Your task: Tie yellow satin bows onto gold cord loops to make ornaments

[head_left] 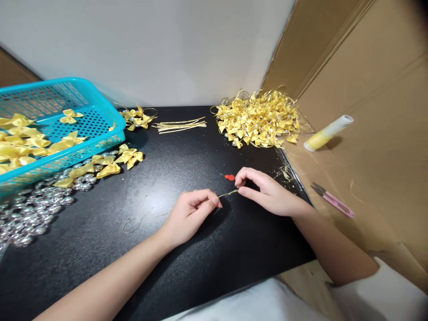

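Between my two hands stretches a thin gold cord (228, 194), a few centimetres above or at the black tabletop. My left hand (192, 214) pinches it between thumb and forefinger, and the loose tail curls away to the left in a loop on the table. My right hand (262, 191) pinches the cord's other end between thumb and fingers; the exact tip is hidden there. Just behind my right fingertips lies a small red piece (229, 177) with rounded shapes.
A turquoise basket (112, 129) of yellow bows stands left, silvery beads (33, 209) heaped before it. At the back lie gold strips (180, 125) and a pile of finished-looking bows (257, 118). Pink-handled snips (334, 200) and a yellow-white tube (327, 133) are on cardboard, right.
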Motion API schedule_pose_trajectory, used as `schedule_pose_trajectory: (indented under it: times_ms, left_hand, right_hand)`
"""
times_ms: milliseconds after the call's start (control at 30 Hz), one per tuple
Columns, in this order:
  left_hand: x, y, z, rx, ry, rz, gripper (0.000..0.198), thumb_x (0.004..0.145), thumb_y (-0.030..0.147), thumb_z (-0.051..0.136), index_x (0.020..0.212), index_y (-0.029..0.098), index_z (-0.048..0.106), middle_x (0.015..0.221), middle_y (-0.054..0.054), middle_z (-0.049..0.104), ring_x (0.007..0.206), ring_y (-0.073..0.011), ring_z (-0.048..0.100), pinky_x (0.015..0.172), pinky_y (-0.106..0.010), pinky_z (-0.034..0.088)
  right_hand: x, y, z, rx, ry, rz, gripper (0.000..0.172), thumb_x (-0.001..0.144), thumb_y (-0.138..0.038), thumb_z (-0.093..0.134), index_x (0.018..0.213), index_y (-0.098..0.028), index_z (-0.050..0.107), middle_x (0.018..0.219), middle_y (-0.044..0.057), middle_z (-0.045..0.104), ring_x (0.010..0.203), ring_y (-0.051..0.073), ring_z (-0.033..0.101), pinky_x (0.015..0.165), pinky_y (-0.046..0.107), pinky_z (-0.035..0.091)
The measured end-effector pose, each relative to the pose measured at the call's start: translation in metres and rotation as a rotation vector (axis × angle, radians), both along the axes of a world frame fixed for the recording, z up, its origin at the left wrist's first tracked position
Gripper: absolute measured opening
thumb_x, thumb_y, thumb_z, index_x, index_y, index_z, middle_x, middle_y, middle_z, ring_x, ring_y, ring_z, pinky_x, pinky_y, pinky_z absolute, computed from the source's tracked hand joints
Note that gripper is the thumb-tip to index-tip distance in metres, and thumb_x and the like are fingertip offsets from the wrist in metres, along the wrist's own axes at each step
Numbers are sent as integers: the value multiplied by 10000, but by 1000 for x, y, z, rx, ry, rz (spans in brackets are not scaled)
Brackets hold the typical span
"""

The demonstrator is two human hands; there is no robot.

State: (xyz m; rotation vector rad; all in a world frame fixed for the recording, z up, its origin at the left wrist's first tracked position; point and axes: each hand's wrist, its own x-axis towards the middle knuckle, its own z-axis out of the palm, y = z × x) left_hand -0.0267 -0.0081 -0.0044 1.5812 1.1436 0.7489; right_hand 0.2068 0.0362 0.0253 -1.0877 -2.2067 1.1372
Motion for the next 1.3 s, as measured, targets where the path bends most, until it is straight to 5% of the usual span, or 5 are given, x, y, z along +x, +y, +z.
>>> schedule_pose_trajectory:
  times_ms: [200, 367, 800, 1100, 1300]
  left_hand:
    - [2, 0, 2, -10, -37, 8, 267, 899, 302, 493, 736, 162, 652, 667, 3, 637, 620, -120, 532, 618, -227, 401]
    - [2, 1, 3, -13, -49, 23, 274, 883, 316, 492, 693, 167, 622, 626, 16, 586, 599, -118, 488, 598, -232, 377]
    - [-2, 2, 6, -36, -60, 12, 257, 853, 261, 483, 637, 164, 582, 580, 23, 536, 578, -112, 471, 583, -241, 371]
    - [4, 6, 1, -62, -387, 68, 350, 844, 299, 674, 1182, 216, 643, 1312, -92, 623, 1218, -237, 572, 1041, -364, 456]
    - [21, 1, 0, -200, -298, -50, 199, 890, 340, 610, 961, 180, 705, 814, -28, 717, 741, -135, 652, 738, -253, 524]
  right_hand:
    - [-12, -7, -10, 41, 61, -16, 318, 837, -278, 698, 1139, -217, 618, 1086, 66, 702, 1077, 217, 598, 972, 411, 440]
    - [-32, -19, -17, 139, 7, 37, 57, 878, -273, 677, 899, -221, 686, 934, 21, 745, 955, 189, 642, 933, 396, 379]
    - [-2, -2, 0, 323, 52, -28, 193, 933, -243, 578, 754, -200, 634, 750, 10, 698, 777, 172, 616, 809, 371, 356]
    - [-3, -5, 4, 375, 66, 30, 197, 953, -242, 546, 772, -196, 608, 767, 4, 691, 791, 155, 607, 809, 348, 338]
    - [-5, -4, 2, 364, 26, 35, 204, 955, -217, 539, 768, -189, 613, 778, 1, 686, 820, 152, 600, 814, 342, 314]
